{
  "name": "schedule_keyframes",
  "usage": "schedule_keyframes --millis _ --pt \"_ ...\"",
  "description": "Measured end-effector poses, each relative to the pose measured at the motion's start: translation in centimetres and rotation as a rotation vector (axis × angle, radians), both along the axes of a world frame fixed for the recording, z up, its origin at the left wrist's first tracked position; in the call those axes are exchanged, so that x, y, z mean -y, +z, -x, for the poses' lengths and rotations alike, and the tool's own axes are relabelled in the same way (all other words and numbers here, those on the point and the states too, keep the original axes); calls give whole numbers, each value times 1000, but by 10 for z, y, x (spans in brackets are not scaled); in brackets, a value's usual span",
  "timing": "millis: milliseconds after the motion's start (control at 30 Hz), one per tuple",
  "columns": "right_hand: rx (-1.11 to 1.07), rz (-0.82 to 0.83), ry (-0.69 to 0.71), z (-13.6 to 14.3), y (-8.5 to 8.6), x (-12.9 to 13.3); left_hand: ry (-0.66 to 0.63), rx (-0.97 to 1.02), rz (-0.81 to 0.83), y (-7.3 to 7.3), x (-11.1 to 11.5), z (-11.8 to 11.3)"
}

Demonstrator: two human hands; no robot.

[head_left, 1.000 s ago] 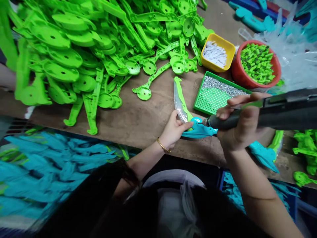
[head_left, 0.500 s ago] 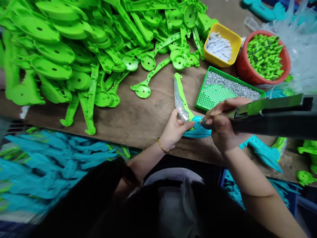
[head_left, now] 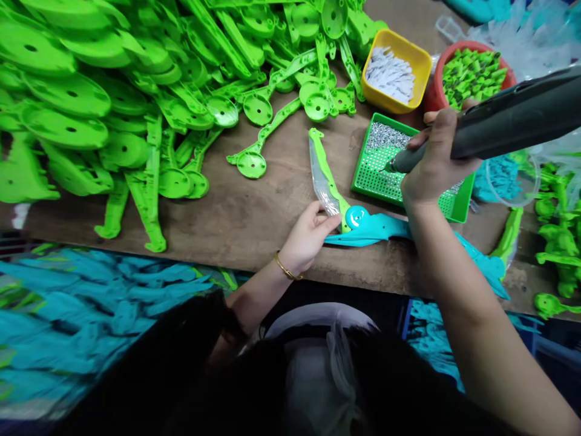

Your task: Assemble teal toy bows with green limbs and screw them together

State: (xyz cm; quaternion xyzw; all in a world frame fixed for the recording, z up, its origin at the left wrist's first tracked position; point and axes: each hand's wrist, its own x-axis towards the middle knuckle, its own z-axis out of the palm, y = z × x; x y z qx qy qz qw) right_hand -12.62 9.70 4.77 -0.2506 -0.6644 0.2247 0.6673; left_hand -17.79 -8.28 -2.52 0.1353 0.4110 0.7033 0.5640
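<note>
My left hand [head_left: 305,237] is closed on the near-left end of a teal and lime-green plastic assembly [head_left: 370,229], at the joint where a green arm with a clear blade-like piece [head_left: 321,181] meets the teal body. The assembly lies on the table with a round teal disc at that joint. My right hand [head_left: 433,154] is wrapped around a dark electric screwdriver [head_left: 508,121]. The screwdriver's tip points left and hangs over a green perforated tray [head_left: 368,171] of small silver screws [head_left: 385,135]. My right forearm hides part of the teal body.
Lime-green plastic parts [head_left: 72,97] are heaped at the left and back. A yellow bowl [head_left: 422,66] holds white pieces; a red bowl [head_left: 436,85] holds small green ones. Teal assemblies [head_left: 113,309] are piled below the table edge. More green parts [head_left: 560,242] lie at the right.
My right hand has lifted the screwdriver off the teal disc and carried it up and right, over the screw tray. My left hand still holds the assembly.
</note>
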Motion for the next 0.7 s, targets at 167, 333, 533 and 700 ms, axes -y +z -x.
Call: schedule_keyframes --millis 167,333,533,700 --pt "52 73 83 -5 -12 -9 14 3 -27 -4 -1 1" --pt "123 65 118 -10 -14 -10 14 -8 -43 -7 -3 -1" --pt "73 -30 47 -5 -8 -6 31 -30 -66 -9 -5 -1" --pt "-172 -67 191 -12 19 13 36 -23 -42 -9 -7 -1"
